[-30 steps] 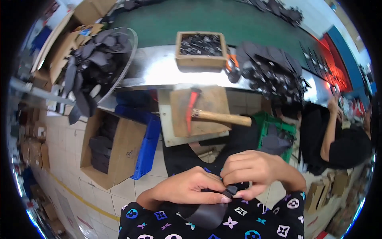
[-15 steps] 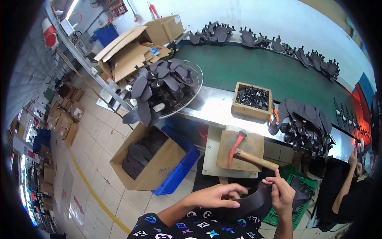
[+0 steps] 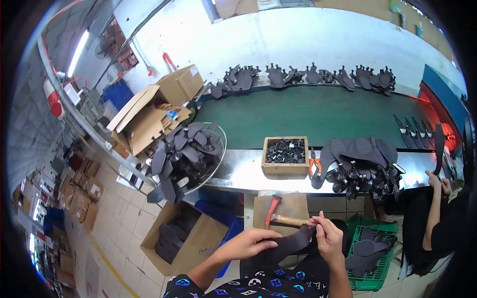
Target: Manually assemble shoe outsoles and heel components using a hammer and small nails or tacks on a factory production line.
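The person's left hand (image 3: 248, 244) and right hand (image 3: 329, 239) are working above the front of the dark patterned shirt (image 3: 278, 287), with a curved dark sole (image 3: 294, 242) bridging the space between them. The left hand is gripping the sole's left part, its thumb lying along the near face. The right hand is pinching the raised right end in a narrow hold, so the piece is sloping upward from left to right and touching both hands.

Just beyond the sole, a red-headed hammer (image 3: 286, 220) is resting on a tan board (image 3: 298, 200), its wooden handle pointing toward the right fingertips; whether they are touching it, I cannot tell. A cardboard box (image 3: 202, 244) holding dark soles is standing to the left, and a green crate (image 3: 371, 282) holding more is sitting to the right.

Farther off, a wooden tray (image 3: 285, 170) of small black parts is lying on the metal bench (image 3: 238, 171), with orange-handled pliers (image 3: 314, 166) just beside it. Behind, a green surface (image 3: 298, 111) is stretching toward the white wall (image 3: 278, 37).
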Tool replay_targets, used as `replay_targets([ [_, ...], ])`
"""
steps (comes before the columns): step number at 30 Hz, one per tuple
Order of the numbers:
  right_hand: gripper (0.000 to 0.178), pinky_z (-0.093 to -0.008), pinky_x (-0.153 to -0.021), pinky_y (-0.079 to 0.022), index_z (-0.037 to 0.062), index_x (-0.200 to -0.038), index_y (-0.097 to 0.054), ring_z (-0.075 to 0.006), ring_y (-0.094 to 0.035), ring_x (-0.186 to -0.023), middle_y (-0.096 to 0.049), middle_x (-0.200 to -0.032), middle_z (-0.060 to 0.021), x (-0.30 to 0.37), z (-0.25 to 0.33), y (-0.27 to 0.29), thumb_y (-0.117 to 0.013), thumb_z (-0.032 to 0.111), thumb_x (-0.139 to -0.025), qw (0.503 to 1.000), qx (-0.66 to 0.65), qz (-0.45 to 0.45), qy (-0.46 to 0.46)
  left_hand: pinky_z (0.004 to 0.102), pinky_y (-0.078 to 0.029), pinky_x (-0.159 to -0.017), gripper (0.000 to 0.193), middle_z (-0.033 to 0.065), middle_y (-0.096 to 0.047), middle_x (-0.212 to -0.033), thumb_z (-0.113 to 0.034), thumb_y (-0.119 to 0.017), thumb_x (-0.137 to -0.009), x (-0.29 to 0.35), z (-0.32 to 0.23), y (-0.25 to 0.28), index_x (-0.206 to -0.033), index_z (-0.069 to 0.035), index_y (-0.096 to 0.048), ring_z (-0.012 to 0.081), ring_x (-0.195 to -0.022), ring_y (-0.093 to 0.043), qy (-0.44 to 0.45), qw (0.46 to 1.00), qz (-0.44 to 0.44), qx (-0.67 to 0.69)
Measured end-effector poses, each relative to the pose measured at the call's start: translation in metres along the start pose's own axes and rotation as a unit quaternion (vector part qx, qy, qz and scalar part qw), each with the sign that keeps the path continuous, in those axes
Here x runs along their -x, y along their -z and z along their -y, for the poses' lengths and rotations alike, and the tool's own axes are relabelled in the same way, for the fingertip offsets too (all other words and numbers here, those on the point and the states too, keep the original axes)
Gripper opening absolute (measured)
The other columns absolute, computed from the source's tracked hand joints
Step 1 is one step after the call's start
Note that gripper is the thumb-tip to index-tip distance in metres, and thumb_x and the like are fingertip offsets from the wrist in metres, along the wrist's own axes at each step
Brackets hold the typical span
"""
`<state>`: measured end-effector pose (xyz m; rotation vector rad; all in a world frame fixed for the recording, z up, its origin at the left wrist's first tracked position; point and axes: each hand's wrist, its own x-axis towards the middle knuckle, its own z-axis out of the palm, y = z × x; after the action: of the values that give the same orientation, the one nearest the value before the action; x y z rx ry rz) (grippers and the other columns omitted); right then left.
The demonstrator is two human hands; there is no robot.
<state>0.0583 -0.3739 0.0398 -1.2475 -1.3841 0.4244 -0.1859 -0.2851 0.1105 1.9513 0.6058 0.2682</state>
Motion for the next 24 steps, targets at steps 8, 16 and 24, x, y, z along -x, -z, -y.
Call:
replay_targets([
  [8, 0.047, -0.0407, -0.105, -0.043, -0.0076, -0.132, -0.053, -0.0411, -0.054, -0.126, -0.056, -0.134, -0.0277, -0.024, -0.045, 0.046, -0.065, 0.016, -0.094, 0.991, 0.103, -0.050, -0.068, 0.0265, -0.049, -0.080, 0.029, 0.0027, -0.068, -0.098, -0.018, -0.065, -0.094, -0.012, -0.017, 0.131, -0.116, 0.000, -0.069, 0.0110, -0.088, -0.060, 0.031, 0.906, -0.419, -0.055],
  [16, 0.025, -0.0451, -0.067, -0.054, 0.0012, -0.099, -0.059, -0.0358, -0.066, -0.073, -0.065, -0.088, -0.0162, -0.112, -0.097, 0.115, -0.060, 0.025, -0.095, 0.894, 0.408, -0.182, -0.029, 0.0390, -0.047, -0.095, 0.046, 0.0179, -0.063, -0.122, -0.027, -0.065, -0.095, 0.042, 0.109, 0.351, -0.127, 0.005, -0.060, 0.0296, -0.110, -0.061, 0.224, 0.487, -0.585, -0.608],
  [24, 0.025, -0.0457, -0.068, -0.057, 0.0019, -0.090, -0.061, -0.0385, -0.071, -0.084, -0.069, -0.080, -0.0216, -0.186, -0.149, 0.082, -0.070, 0.023, -0.081, 0.843, 0.507, -0.053, -0.174, 0.0428, -0.033, -0.112, 0.035, 0.0247, -0.048, -0.142, -0.014, -0.063, -0.093, -0.068, 0.016, 0.128, -0.122, 0.004, -0.060, 0.0394, -0.132, -0.045, -0.013, 0.810, -0.457, -0.367],
])
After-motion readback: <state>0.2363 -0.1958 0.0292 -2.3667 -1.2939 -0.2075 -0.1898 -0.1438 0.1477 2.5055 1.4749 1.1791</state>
